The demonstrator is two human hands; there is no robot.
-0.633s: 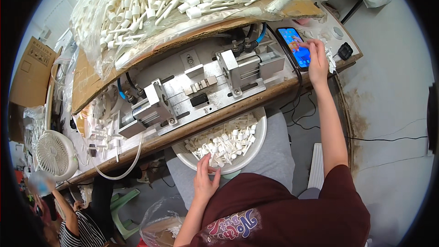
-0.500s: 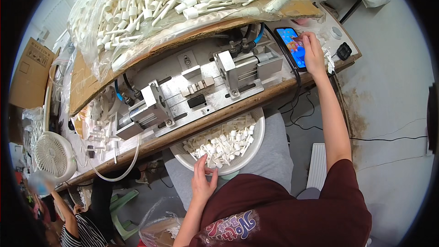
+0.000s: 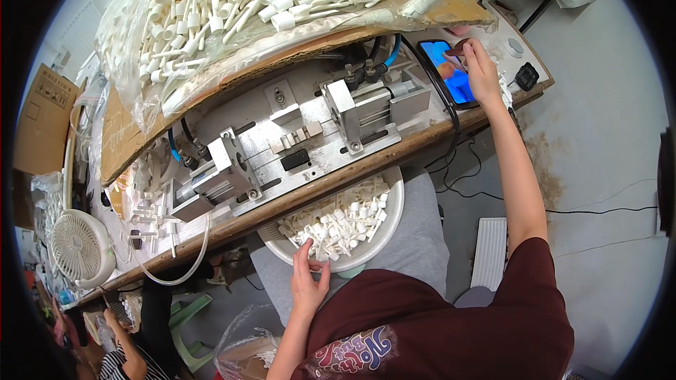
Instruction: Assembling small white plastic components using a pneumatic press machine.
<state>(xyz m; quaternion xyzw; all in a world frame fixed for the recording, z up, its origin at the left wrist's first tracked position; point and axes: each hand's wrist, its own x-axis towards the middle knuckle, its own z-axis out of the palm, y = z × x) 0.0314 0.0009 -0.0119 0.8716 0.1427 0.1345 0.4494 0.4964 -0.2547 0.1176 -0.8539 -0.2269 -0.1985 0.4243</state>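
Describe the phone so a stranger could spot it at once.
Find the wooden-edged workbench and follow it right, past the silver metal fixture. Near the bench's right end, by the person's right hand, lies a black-edged phone. Its lit, mostly blue screen sets it apart from the small black object farther right.

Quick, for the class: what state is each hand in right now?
Left hand: open, at the near rim of the white basket.
Right hand: over the lit smartphone; open or closed cannot be told.
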